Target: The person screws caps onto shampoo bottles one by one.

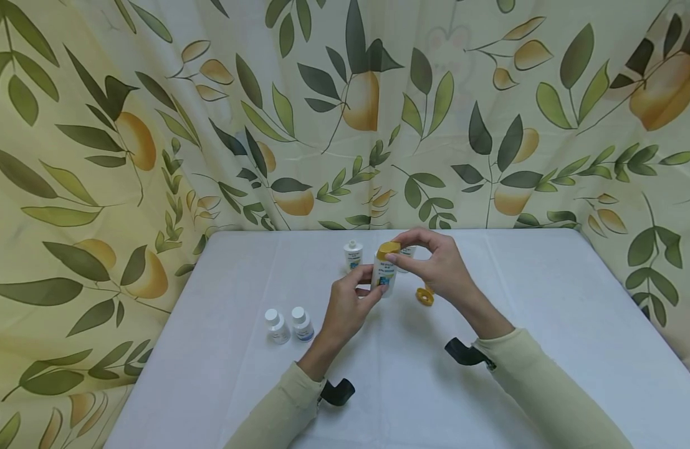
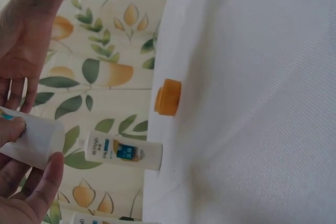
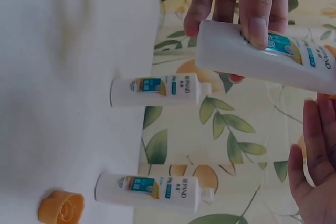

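Observation:
A white bottle [image 1: 384, 274] with a blue-and-yellow label is held off the table in my left hand [image 1: 347, 305], thumb on the front and fingers behind. At its top, my right hand [image 1: 442, 268] pinches the orange cap [image 1: 388, 249] between thumb and fingers. Whether the cap is screwed on or loose I cannot tell. Behind stand two similar bottles without caps: one [image 1: 353, 257] at the left, the other [image 3: 149, 192] partly hidden by my right hand in the head view. A loose orange cap [image 1: 425, 297] lies on the table below the right hand.
Two small white bottles [image 1: 277, 327] with white caps stand left of my left forearm. The white-covered table [image 1: 221, 280] ends at a leaf-and-fruit patterned curtain [image 1: 333, 168]. Black wrist mounts [image 1: 338, 393] stick out from both sleeves.

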`<move>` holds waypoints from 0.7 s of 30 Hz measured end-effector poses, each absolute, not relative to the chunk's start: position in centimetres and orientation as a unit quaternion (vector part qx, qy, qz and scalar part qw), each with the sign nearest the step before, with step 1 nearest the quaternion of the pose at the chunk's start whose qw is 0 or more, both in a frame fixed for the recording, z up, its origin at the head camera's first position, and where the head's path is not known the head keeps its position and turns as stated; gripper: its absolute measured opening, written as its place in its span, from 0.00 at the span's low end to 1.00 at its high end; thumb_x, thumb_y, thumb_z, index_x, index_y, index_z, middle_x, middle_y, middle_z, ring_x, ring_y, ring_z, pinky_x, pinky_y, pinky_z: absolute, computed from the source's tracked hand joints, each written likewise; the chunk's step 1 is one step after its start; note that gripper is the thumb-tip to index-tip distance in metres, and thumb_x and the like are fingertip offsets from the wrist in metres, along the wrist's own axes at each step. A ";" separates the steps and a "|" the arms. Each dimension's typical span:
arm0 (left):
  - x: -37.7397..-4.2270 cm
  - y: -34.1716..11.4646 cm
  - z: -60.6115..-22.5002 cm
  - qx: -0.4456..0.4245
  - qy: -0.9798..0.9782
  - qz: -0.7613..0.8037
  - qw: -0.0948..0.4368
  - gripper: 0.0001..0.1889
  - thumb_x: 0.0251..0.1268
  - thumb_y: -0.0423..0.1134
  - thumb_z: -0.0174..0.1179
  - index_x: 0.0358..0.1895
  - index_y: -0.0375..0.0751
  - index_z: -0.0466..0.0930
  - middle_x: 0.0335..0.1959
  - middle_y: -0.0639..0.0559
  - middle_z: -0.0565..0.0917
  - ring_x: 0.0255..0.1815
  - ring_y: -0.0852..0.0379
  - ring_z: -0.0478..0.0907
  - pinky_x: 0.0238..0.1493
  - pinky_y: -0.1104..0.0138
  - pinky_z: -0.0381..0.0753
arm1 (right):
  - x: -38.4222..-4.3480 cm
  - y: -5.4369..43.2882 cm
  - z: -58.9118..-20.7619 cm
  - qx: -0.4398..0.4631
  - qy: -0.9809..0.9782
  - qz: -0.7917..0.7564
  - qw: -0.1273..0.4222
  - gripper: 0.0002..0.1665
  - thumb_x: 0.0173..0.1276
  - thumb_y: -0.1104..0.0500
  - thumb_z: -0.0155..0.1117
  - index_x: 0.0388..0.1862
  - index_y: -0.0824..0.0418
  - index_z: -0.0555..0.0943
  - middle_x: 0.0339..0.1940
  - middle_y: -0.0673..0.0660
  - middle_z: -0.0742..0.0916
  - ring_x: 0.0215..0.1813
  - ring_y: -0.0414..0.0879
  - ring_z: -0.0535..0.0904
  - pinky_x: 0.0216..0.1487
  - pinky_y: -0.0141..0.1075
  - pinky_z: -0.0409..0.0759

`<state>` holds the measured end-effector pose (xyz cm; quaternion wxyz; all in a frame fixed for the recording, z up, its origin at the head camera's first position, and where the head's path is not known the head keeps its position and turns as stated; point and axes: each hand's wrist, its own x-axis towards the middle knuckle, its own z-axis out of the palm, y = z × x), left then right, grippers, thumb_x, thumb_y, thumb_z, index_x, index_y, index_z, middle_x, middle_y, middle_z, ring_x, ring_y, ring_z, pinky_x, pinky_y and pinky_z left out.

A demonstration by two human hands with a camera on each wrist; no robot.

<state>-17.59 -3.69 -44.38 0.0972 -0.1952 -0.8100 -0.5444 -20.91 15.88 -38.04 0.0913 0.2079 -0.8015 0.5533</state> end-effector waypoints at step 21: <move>-17.3 -3.6 -44.2 -0.221 -0.843 -0.458 0.175 0.22 0.66 0.32 0.68 0.61 0.33 0.76 0.53 0.41 0.85 0.51 0.51 0.85 0.44 0.76 0.85 | -20.6 15.2 -38.8 0.198 -0.797 0.552 0.142 0.14 0.62 0.58 0.78 0.43 0.60 0.84 0.43 0.52 0.87 0.49 0.43 0.82 0.63 0.50 0.71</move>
